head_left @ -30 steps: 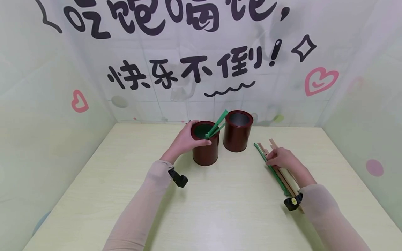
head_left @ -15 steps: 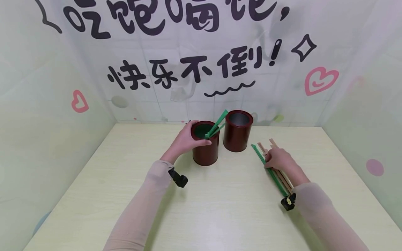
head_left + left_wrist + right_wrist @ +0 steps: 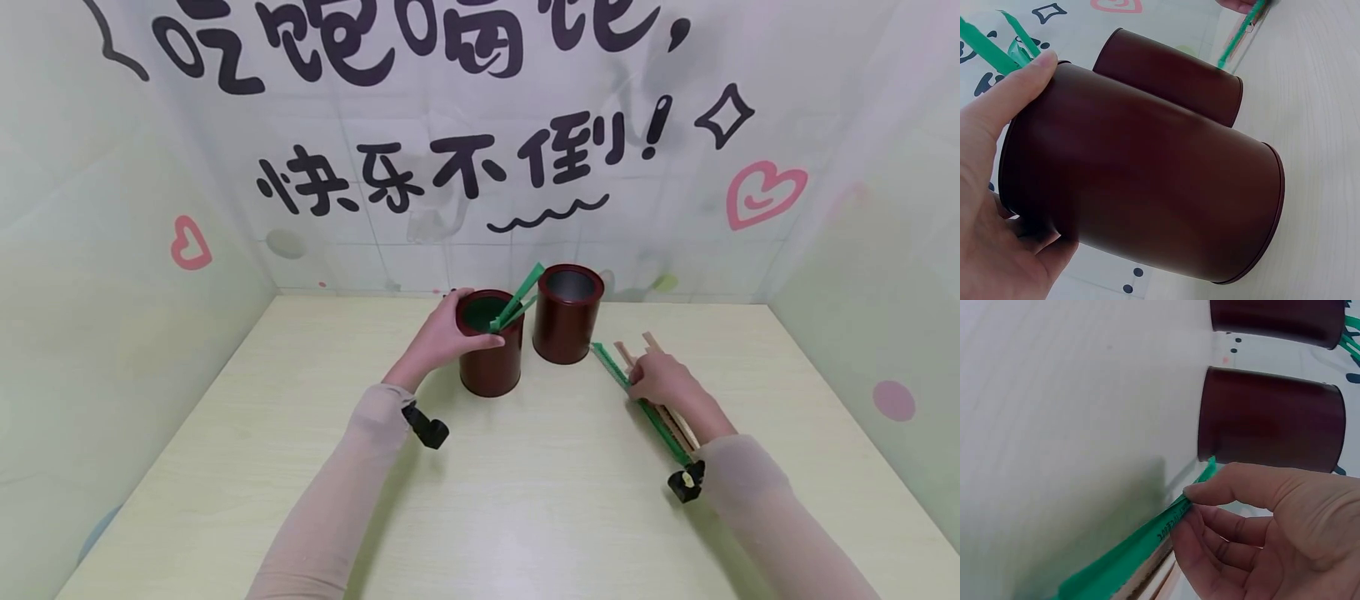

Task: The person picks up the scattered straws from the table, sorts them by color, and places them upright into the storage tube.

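Note:
My left hand (image 3: 442, 333) grips a dark red can (image 3: 491, 367) near its rim, thumb on the near side and fingers behind. Two slim green packets (image 3: 519, 296) lean out over the can's rim. Beside it on the right stands a second dark red can (image 3: 567, 325), showing a grey inside. In the right wrist view, my right hand (image 3: 1241, 531) pinches a long slim green packet (image 3: 1129, 550) with dark print between thumb and fingers. Several slim brown packets (image 3: 678, 433) lie along it, partly hidden by the hand.
The light wooden table (image 3: 480, 508) runs to a white printed backdrop (image 3: 397, 267) with black lettering and pink hearts. Backdrop panels also close in the left and right sides. A small black camera sits on each wrist.
The far end of the green packet has swung left, away from the brown ones, as my right hand has shifted slightly left and taken hold of it. My left hand stays on the can.

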Action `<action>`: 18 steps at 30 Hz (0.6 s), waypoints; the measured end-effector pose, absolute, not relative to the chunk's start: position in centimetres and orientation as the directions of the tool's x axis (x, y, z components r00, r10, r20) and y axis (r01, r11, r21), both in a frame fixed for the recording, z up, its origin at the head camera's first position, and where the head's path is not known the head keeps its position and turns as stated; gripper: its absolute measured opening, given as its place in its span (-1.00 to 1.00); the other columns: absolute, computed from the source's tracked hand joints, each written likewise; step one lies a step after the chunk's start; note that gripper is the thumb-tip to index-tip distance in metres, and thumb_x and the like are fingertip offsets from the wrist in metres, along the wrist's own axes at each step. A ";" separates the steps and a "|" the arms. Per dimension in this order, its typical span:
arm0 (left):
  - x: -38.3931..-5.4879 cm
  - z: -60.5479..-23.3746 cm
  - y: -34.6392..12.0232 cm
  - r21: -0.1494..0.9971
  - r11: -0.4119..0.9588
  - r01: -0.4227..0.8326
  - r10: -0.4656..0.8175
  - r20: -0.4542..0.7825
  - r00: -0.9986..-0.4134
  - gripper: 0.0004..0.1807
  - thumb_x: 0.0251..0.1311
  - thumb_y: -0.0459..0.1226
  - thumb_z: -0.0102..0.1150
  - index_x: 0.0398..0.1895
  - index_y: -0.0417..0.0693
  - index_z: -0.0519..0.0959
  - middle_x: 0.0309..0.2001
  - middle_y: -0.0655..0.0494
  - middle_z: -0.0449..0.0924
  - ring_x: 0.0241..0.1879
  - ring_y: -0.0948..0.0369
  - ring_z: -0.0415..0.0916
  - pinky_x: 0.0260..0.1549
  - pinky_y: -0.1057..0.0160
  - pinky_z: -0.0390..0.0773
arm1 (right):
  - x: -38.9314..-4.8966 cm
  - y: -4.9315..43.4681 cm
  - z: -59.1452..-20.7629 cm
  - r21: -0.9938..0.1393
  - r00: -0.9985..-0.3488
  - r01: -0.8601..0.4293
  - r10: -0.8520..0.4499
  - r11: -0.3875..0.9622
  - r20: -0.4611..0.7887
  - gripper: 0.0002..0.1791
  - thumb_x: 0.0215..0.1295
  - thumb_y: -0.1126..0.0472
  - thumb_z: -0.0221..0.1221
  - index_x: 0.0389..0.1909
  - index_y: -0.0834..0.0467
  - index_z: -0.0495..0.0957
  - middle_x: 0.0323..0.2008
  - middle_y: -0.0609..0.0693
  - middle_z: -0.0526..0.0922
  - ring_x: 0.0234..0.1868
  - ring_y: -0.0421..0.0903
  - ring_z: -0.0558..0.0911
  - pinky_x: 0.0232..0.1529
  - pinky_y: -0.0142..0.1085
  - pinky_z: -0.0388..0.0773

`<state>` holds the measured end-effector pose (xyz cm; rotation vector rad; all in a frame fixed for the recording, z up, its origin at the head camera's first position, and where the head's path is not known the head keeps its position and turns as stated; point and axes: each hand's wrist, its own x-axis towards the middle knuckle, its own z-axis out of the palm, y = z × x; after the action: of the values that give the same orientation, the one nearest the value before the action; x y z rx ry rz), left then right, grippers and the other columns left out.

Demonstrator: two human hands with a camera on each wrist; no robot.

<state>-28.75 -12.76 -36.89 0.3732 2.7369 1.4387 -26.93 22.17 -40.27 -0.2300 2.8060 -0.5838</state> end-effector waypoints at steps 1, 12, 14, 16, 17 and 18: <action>-28.7 -36.9 -12.8 0.815 0.545 0.197 0.222 0.087 -0.971 0.08 -0.02 0.02 0.52 0.49 -0.10 0.11 0.36 -0.07 0.34 0.31 -0.02 0.36 0.24 -0.06 0.52 | -26.9 22.2 -40.1 -0.425 -0.952 -0.100 -0.211 0.900 -0.223 -0.88 0.18 0.31 0.28 -0.31 0.29 0.62 -0.31 0.16 0.64 -0.41 -0.06 0.53 -0.41 -0.29 0.47; -28.7 -37.2 -12.8 0.822 0.535 0.195 0.216 0.089 -0.972 0.09 0.00 0.00 0.51 0.51 -0.10 0.08 0.38 -0.08 0.33 0.32 -0.03 0.35 0.26 -0.06 0.51 | -26.8 21.3 -35.7 -0.668 -0.956 -0.075 -0.245 0.740 -0.163 -0.72 0.29 0.32 0.13 -0.07 0.44 0.49 -0.26 0.19 0.62 -0.37 -0.14 0.65 -0.25 -0.24 0.69; -28.7 -37.2 -12.8 0.823 0.533 0.195 0.216 0.090 -0.972 0.09 0.00 0.00 0.51 0.52 -0.10 0.08 0.38 -0.08 0.32 0.32 -0.03 0.35 0.26 -0.07 0.51 | -26.6 21.0 -34.5 -0.703 -0.958 -0.064 -0.241 0.709 -0.157 -0.70 0.33 0.30 0.11 -0.04 0.45 0.47 -0.25 0.17 0.60 -0.37 -0.17 0.66 -0.22 -0.25 0.71; -28.7 -37.2 -12.9 0.824 0.533 0.195 0.215 0.091 -0.972 0.10 0.00 0.00 0.51 0.52 -0.12 0.07 0.38 -0.08 0.33 0.33 -0.03 0.35 0.26 -0.07 0.50 | -26.2 20.8 -33.4 -0.720 -0.963 -0.065 -0.234 0.691 -0.138 -0.69 0.34 0.29 0.10 -0.03 0.45 0.45 -0.24 0.17 0.59 -0.37 -0.20 0.67 -0.24 -0.29 0.71; -28.7 -37.2 -12.8 0.824 0.532 0.194 0.216 0.090 -0.972 0.10 0.01 0.00 0.51 0.52 -0.11 0.07 0.38 -0.08 0.33 0.33 -0.03 0.35 0.26 -0.07 0.50 | -26.1 20.7 -32.9 -0.723 -0.965 -0.072 -0.230 0.688 -0.123 -0.70 0.34 0.29 0.10 -0.03 0.44 0.45 -0.25 0.16 0.59 -0.38 -0.21 0.66 -0.25 -0.32 0.71; -28.7 -37.2 -12.8 0.825 0.531 0.195 0.218 0.090 -0.972 0.09 0.01 0.00 0.51 0.52 -0.11 0.07 0.37 -0.08 0.33 0.33 -0.03 0.35 0.26 -0.07 0.50 | -25.9 20.6 -32.5 -0.727 -0.968 -0.080 -0.227 0.682 -0.107 -0.70 0.34 0.30 0.10 -0.03 0.44 0.44 -0.25 0.16 0.58 -0.38 -0.22 0.66 -0.27 -0.35 0.70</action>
<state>-28.67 -12.84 -37.17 0.3678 2.7276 1.4647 -25.88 20.63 -32.47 -0.2497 2.7047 -1.1558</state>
